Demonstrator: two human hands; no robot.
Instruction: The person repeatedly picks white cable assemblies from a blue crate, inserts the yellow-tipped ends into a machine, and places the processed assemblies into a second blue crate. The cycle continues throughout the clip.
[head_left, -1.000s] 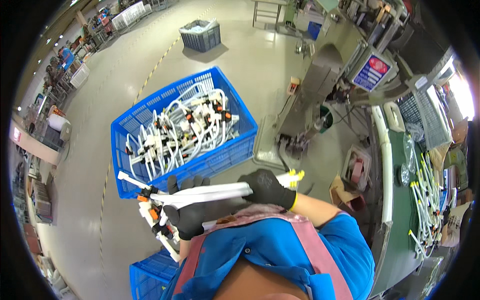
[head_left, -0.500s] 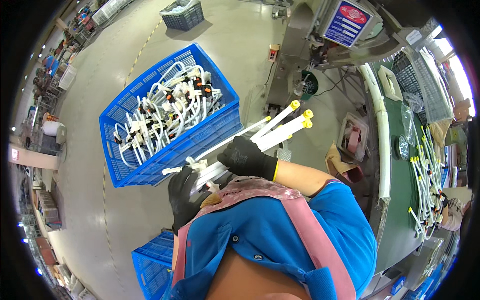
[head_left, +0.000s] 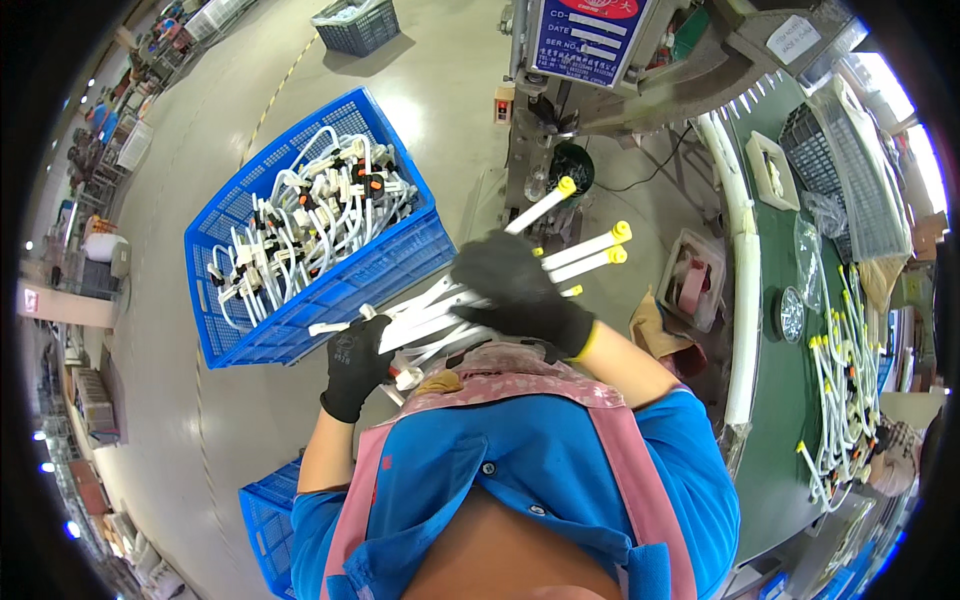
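A bundle of white plastic tubes (head_left: 586,247) with yellow end caps lies across the front of my body, the capped ends fanned out to the right. My left hand (head_left: 357,362), in a black glove, is closed around the left end of the bundle, where white fittings show. Over the middle of the tubes is my right hand (head_left: 522,292), also black-gloved and slightly blurred, its fingers curled down onto them; its fingertips are partly hidden. Just beyond my left hand stands a blue plastic crate (head_left: 350,305) holding many white tube assemblies (head_left: 315,215) with black and orange parts.
A machine (head_left: 600,90) with a blue label plate stands ahead on the right. Along the right runs a green-topped table (head_left: 770,440) bearing more tubes (head_left: 830,390). Another blue crate (head_left: 268,530) sits at lower left, a grey crate (head_left: 356,28) farther off. A person is at the far right.
The capped ends have spread apart from a tighter bundle. My right hand has shifted slightly right and nearer; the left has moved a little left. The view has turned and moved toward the machine.
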